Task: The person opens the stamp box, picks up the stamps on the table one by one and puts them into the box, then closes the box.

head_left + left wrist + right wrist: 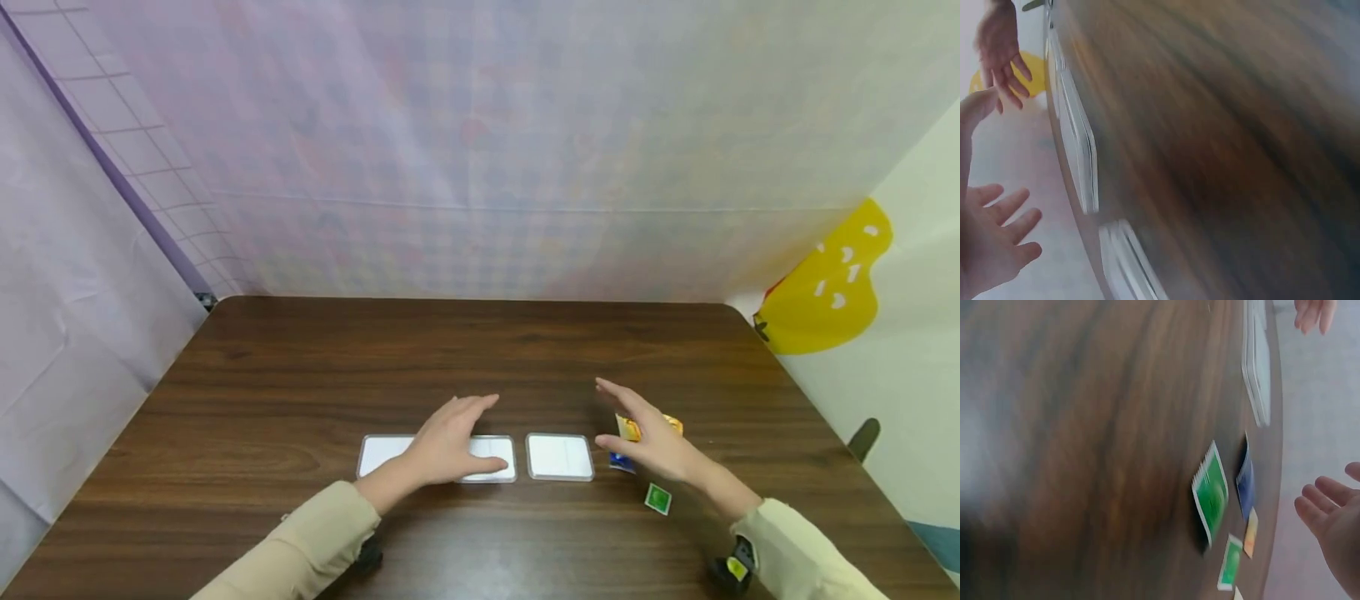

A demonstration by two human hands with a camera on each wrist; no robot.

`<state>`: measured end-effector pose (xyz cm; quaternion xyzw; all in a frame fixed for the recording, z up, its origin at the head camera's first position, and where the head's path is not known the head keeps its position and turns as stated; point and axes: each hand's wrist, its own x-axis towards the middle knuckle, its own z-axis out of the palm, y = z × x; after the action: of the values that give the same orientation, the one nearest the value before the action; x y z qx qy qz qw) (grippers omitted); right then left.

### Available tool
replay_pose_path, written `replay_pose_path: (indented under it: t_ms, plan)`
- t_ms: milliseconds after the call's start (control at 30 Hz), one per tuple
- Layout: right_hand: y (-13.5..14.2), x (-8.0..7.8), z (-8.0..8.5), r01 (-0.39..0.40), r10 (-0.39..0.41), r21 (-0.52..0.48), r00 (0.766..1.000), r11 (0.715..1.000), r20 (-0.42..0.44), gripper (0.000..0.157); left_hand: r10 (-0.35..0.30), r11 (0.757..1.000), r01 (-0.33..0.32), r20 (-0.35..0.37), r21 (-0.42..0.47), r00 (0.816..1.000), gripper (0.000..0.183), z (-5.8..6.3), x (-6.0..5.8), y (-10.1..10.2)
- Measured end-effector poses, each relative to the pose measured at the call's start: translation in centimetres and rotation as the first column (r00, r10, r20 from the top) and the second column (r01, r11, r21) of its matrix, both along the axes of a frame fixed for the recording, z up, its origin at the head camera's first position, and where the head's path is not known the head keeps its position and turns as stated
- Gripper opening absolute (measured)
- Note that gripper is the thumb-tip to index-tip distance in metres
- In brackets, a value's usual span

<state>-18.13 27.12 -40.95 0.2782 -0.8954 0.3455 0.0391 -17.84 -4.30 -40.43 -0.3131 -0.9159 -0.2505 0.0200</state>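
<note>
My left hand [448,448] hovers with spread fingers above white, clear-rimmed shallow rectangular trays [384,450], hiding part of them, so I cannot tell whether one or two lie beneath. Another white tray [560,457] sits between the hands. Over on the right, my right hand [652,440] is held above small packets, thumb apart from the fingers. An orange packet [627,427] and a blue packet [622,462] show partly past it, while a green packet [658,499] lies nearer me. The right wrist view shows a second green packet [1230,562]. Both hands hold nothing.
The brown wooden table [525,358] reaches back to a pale checked curtain [480,167]. A white cloth [67,333] hangs along the left side. A yellow printed shape [832,292] is on the white wall at the right.
</note>
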Motion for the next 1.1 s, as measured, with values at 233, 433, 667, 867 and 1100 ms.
replay_pose_path:
  t_ms: [233, 433, 667, 867, 1100]
  plan:
    - [-1.2, 0.8, -0.6, 0.014, -0.004, -0.091, 0.995, 0.996, 0.104, 0.067, 0.013, 0.999, -0.010, 0.087, -0.030, 0.996, 0.089, -0.5, 0.5, 2.0]
    - [-1.9, 1.1, -0.5, 0.002, 0.024, -0.141, 0.982, 0.990, 0.185, 0.069, -0.006, 0.997, 0.013, 0.093, -0.077, 0.996, 0.086, -0.8, 0.7, 3.5]
    - [-2.0, 1.4, -0.7, -0.023, 0.039, -0.084, 0.979, 0.996, 0.202, 0.073, 0.003, 0.993, 0.009, 0.093, -0.118, 0.996, 0.082, -1.2, 0.3, 4.6]
    - [-2.0, 1.0, -1.3, -0.025, 0.026, -0.009, 0.983, 1.000, 0.179, 0.076, 0.003, 0.981, 0.014, 0.087, -0.195, 0.996, 0.084, -1.2, 0.1, 5.0]
    - [-1.8, 0.5, -1.9, -0.050, 0.037, 0.087, 0.988, 0.995, 0.152, 0.070, 0.025, 0.985, -0.016, 0.052, -0.173, 0.998, 0.073, -1.5, 0.0, 5.5]
